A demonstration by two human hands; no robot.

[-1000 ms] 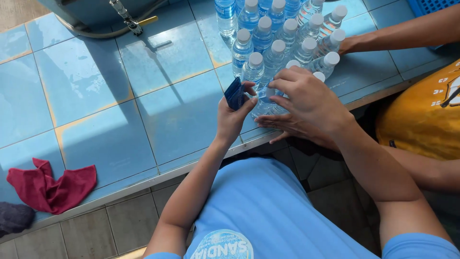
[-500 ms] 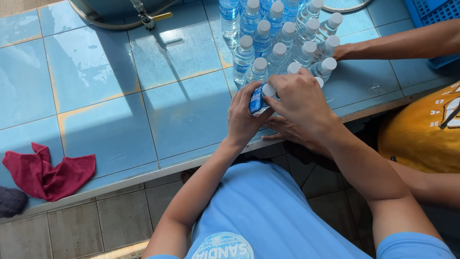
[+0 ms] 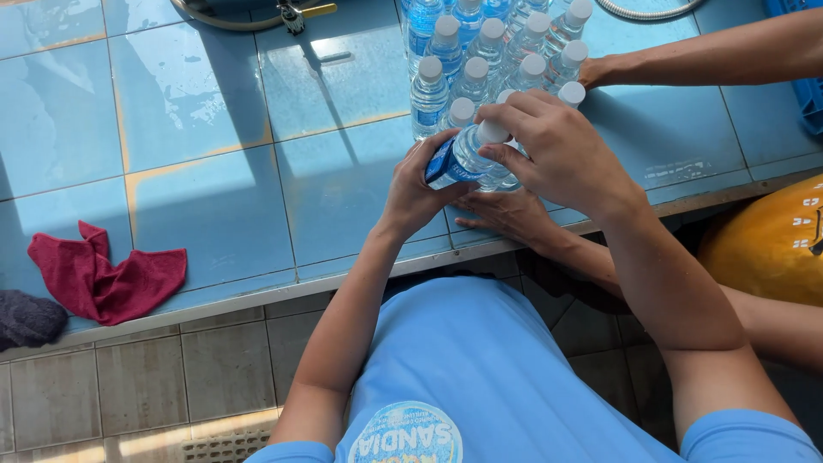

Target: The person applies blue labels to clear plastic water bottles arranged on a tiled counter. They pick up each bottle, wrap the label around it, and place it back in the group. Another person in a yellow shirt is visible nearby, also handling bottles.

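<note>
L hand (image 3: 417, 190) wraps a tilted water bottle (image 3: 460, 159) above the counter edge (image 3: 257, 296); R hand (image 3: 553, 153) pinches its white cap (image 3: 492, 131). Bottle cluster (image 3: 489, 51) just behind, co-worker's hand (image 3: 506, 214) flat underneath, red cloth (image 3: 107, 279) far left.

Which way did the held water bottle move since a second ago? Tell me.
Yes. The water bottle rose off the tiled counter beside the bottle cluster, now tilted between both hands.

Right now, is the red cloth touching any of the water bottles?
No. The red cloth lies at the left counter edge, well apart from the cluster of water bottles and from the bottle in both hands.
</note>
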